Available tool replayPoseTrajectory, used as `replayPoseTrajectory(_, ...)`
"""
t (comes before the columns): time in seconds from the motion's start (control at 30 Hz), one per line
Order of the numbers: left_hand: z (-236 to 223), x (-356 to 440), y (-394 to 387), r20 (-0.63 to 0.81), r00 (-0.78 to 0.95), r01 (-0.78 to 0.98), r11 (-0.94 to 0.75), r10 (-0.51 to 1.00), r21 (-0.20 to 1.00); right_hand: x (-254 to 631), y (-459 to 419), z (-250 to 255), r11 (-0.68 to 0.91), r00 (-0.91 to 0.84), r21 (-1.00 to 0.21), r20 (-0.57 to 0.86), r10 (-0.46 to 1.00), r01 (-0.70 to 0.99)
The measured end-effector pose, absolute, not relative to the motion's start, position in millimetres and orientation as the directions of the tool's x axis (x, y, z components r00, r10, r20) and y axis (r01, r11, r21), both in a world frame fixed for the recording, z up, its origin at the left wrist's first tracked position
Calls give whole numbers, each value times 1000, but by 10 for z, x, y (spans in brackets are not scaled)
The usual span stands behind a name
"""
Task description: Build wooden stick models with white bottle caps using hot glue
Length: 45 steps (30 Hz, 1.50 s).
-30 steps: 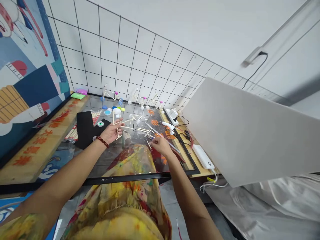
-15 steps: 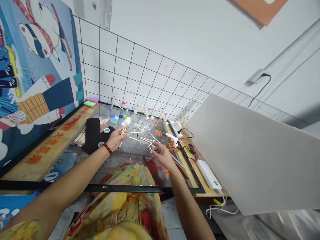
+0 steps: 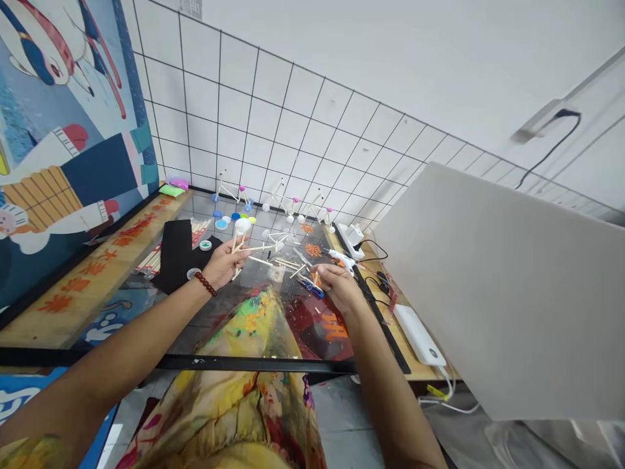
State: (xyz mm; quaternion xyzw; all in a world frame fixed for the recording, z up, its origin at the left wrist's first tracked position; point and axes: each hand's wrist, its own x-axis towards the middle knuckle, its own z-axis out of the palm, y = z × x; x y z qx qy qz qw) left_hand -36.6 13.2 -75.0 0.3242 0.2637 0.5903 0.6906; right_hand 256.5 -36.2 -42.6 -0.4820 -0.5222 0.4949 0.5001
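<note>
My left hand (image 3: 223, 262) is closed around a frame of pale wooden sticks (image 3: 254, 249). A white round piece (image 3: 241, 226) sits at the top of this frame. My right hand (image 3: 336, 286), to the right and just above the glass, pinches a short wooden stick (image 3: 316, 279) between thumb and fingers. Right beside those fingertips lies a blue utility knife (image 3: 312, 288). Several loose sticks (image 3: 289, 263) rest on the glass between my hands. A white glue gun (image 3: 342, 259) lies beyond my right hand.
Small stick models with round white and blue feet (image 3: 276, 200) stand along the wire grid (image 3: 273, 117). Coloured lids (image 3: 221, 224) and black cloth (image 3: 174, 254) lie at the left. A power strip (image 3: 350, 240) and white power bank (image 3: 418, 335) line the right, beside a large pale board (image 3: 498, 293).
My right hand has moved right, away from the loose sticks, with a short stick in its fingers, and the blue knife now shows. My left hand still holds the frame. The view has shifted.
</note>
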Motion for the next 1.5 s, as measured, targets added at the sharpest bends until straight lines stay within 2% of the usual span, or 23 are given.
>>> replayPoseTrajectory(0.2,-661,-374,87,7,212,-763,161,977,626,2389,-359,-393,-75,-156,-986,-52,986,-147)
replayPoseTrajectory(0.33,-670,-361,77,-47,248,-824,236,968,516,2186,-316,-526,-136,-170,-957,-94,981,-255)
replayPoseTrajectory(0.53,-639,-319,-1,-67,414,-814,402,908,420,1767,-142,-652,-121,-141,-876,-61,988,-467)
replayPoseTrajectory(0.63,-609,-292,-44,-101,507,-772,503,856,388,1570,-51,-632,-88,-110,-870,-40,993,-485)
replayPoseTrajectory(0.8,-692,-254,-7,-165,488,-750,508,857,425,1542,25,-585,-2,-73,-919,29,997,-393)
replayPoseTrajectory(0.93,-758,-269,48,-169,453,-772,481,875,415,1830,90,-559,94,88,-908,63,994,-409)
replayPoseTrajectory(1.03,-739,-285,45,-150,441,-790,462,885,404,1989,105,-589,104,142,-924,55,988,-368)
replayPoseTrajectory(1.3,-690,-275,-30,-85,516,-751,498,852,434,1692,-30,-755,-114,-123,-927,-74,990,-358)
replayPoseTrajectory(1.4,-683,-268,-38,-95,514,-743,498,852,447,1627,-30,-751,-116,-142,-907,-63,988,-406)
replayPoseTrajectory(1.5,-685,-246,-46,-78,516,-732,486,853,478,1612,-20,-755,-98,-88,-895,-66,994,-434)
